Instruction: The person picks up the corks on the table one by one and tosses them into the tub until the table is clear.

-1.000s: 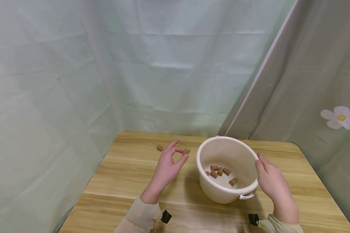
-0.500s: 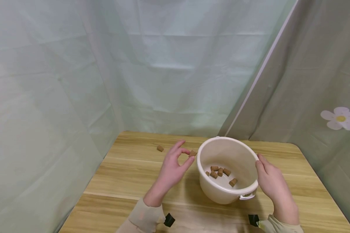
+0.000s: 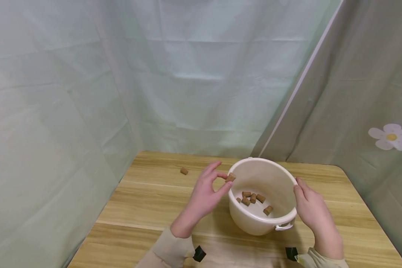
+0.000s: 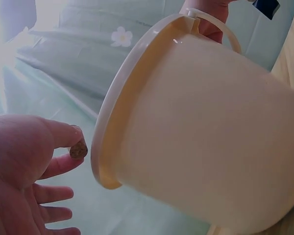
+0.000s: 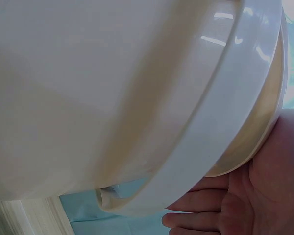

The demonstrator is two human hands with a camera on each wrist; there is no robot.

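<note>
My left hand (image 3: 205, 191) pinches a brown cork (image 3: 231, 177) between thumb and forefinger, right at the left rim of a cream plastic bucket (image 3: 251, 222). Its other fingers are spread in the left wrist view, where the pinched cork (image 4: 78, 149) shows close beside the rim. The bucket leans a little, its mouth facing me. On its right side my right hand (image 3: 312, 206) grips the rim, thumb on top; in the right wrist view the fingers (image 5: 198, 200) reach under the rim. Several corks (image 3: 252, 198) lie on the bucket's floor.
One more cork (image 3: 184, 171) lies on the wood-grain table (image 3: 137, 208), left of the bucket near the back edge. A small white handle (image 3: 284, 226) sticks out at the bucket's front right. Pale curtains (image 3: 201, 93) hang behind and along both sides.
My left hand has moved right with the pinched cork, from over the table to the bucket's left rim. The right hand and the bucket stay as they were.
</note>
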